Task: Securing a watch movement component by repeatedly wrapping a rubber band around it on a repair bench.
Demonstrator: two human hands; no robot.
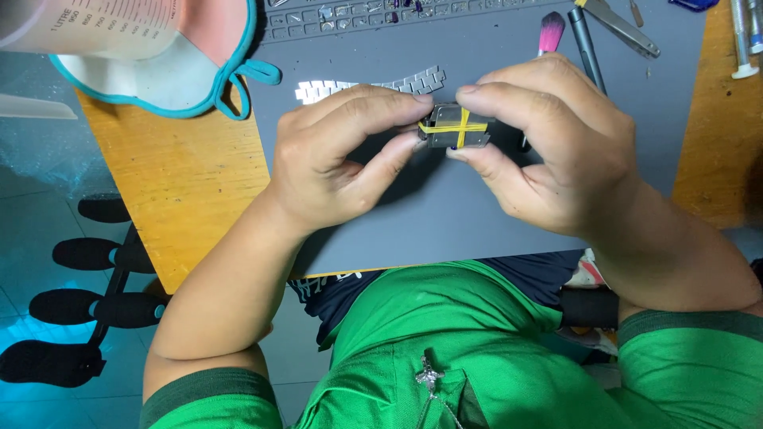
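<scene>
Both my hands pinch a small grey metal piece (456, 129) crossed by yellow bands, held just above a grey work mat (445, 214). My left hand (342, 155) grips its left end between thumb and forefinger. My right hand (548, 147) holds its right end the same way. Behind my left hand, a silver metal watch bracelet (367, 83) lies in a curve on the mat.
A clear measuring jug (87, 28) and a pink and white cloth with teal trim (199, 71) sit at the far left of the wooden table (191, 199). A pink brush (550, 32), a dark pen (586, 48) and tweezers (624, 28) lie at the back. Chair wheels (71, 306) show below left.
</scene>
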